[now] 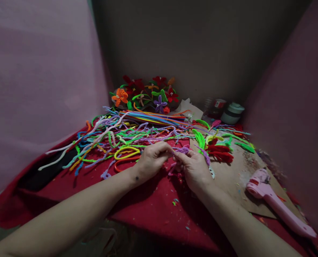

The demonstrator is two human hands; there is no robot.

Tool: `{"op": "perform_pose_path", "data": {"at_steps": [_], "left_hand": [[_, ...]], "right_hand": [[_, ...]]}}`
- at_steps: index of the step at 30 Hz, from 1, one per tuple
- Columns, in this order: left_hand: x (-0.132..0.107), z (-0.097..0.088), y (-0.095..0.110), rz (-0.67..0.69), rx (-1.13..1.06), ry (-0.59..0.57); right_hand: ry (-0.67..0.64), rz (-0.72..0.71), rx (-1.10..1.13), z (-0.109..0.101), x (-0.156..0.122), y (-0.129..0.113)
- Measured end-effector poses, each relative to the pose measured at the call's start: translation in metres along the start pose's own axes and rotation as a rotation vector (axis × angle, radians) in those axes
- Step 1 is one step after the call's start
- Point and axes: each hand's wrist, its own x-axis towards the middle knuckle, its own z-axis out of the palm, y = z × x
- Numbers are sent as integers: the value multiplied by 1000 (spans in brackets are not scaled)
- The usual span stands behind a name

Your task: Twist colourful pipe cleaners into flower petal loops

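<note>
Over the front middle of the table my left hand (155, 157) and my right hand (198, 169) meet, fingertips pinched together. A purple fuzzy pipe cleaner (183, 150) is bent in loops at the right fingers, with more of it hanging below them. My left fingertips close on what seems to be an end of it, though the exact grip is hidden. Scissors with one yellow and one orange-red handle loop (127, 148) lie just left of my left hand. Beside my right hand are bright green looped pieces (199, 139) and dark red looped pieces (220, 153).
Loose pipe cleaners (108, 137) of many colours spread over the red cloth (159, 210). Behind them stand finished fuzzy flowers (160, 103). A pink glue gun (277, 203) rests at the right on a brown board (228, 178). A lidded jar (232, 113) stands at the back right.
</note>
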Motion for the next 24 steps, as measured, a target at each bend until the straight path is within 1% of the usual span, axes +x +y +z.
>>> {"op": "perform_pose_path", "data": {"at_steps": [2,3,4,5,6,8,9,11,13,14,16,20,22,24], "left_hand": [[-4,-1,-3,144,175,-56],[-5,-2,-3,185,220,-86],[-5,-3,-2,196,223,-96],[-5,-4,-1,172,183,-80],[-4,-5,1,109,100,-58],[0,-8,3,-106,-166,-46],[3,-10,4,-233,-316,-77],[7,-14,2,-435,-563,-211],[9,-17,-2,-533,-696,-343],[9,-18,-3,-558,-731,-383],[9,-19,-5,-593,-768,-411],[7,-18,-1,-593,-763,-367],[7,-18,4,-573,-730,-357],[6,-18,8,-546,-649,-373]], "right_hand": [[-32,40,77,1,0,-1],[-48,53,109,2,0,-2],[-60,60,137,2,0,-3],[-68,60,153,3,-1,-4],[-71,52,155,3,-1,-6],[-70,19,121,3,-2,-8],[-71,-1,90,3,-2,-8],[-74,-47,8,2,-3,-9],[-77,-104,-90,2,-3,-8],[-81,-140,-141,1,-4,-8],[-90,-234,-246,1,-5,-7],[-75,-396,-474,-1,-8,-7],[-50,-439,-575,-1,-10,-8],[-36,-477,-638,-1,-12,-8]]}}
